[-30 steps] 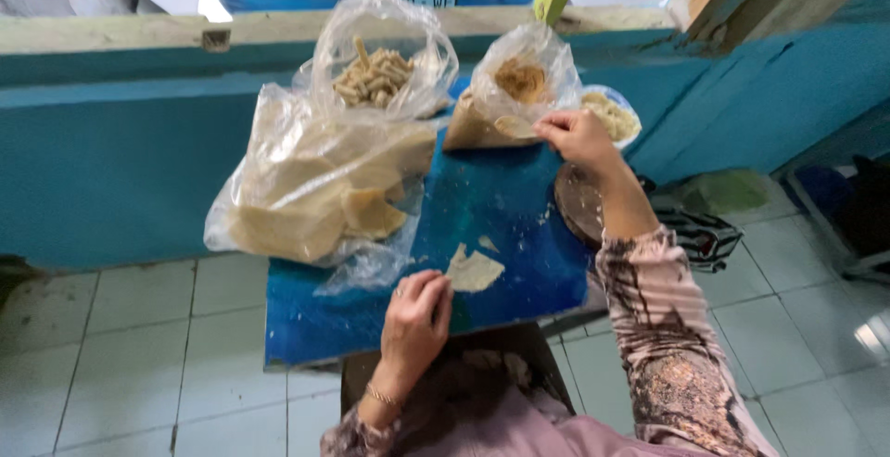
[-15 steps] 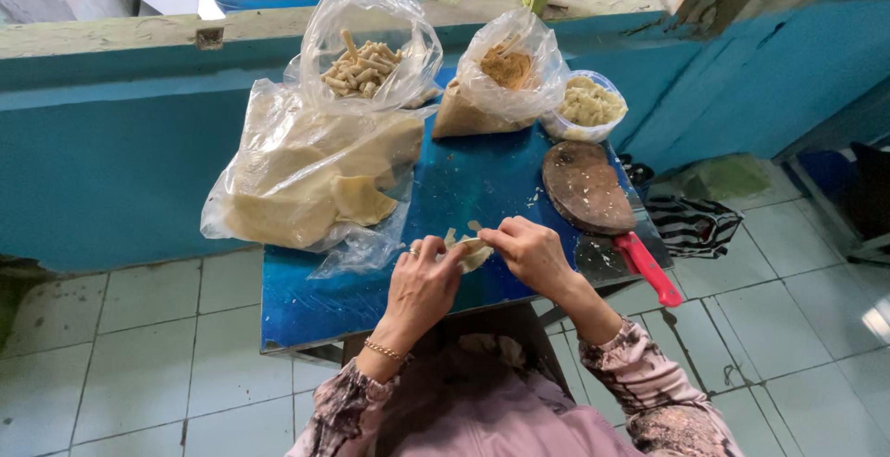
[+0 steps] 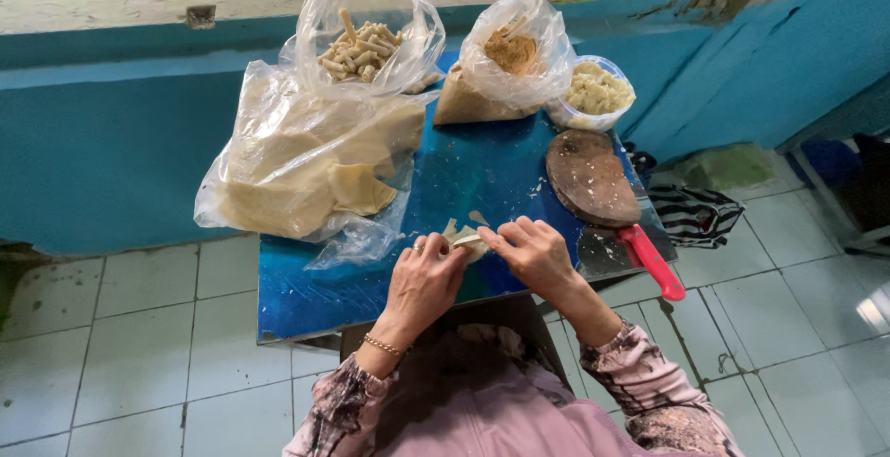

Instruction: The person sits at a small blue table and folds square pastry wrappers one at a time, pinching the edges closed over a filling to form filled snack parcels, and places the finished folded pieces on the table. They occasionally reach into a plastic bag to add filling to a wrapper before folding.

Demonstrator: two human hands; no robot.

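A pale, thin dough wrapper (image 3: 465, 237) lies on the blue table (image 3: 306, 290) near its front edge. My left hand (image 3: 428, 276) and my right hand (image 3: 533, 253) meet over it, fingertips pinching and folding the wrapper between them. Most of the wrapper is hidden under my fingers. A large clear bag of flat pale wrappers (image 3: 306, 165) lies just left of my hands, its open mouth toward them.
At the table's back stand a bag of rolled pale sticks (image 3: 363, 44), a bag of brown filling (image 3: 508, 58) and a tub of yellowish filling (image 3: 598, 91). A round wooden board (image 3: 590, 177) and a red-handled knife (image 3: 652, 260) lie at the right. Tiled floor surrounds the table.
My right hand came back from the bag of brown filling at the rear to the wrapper at the front. Both hands now close on the wrapper together.
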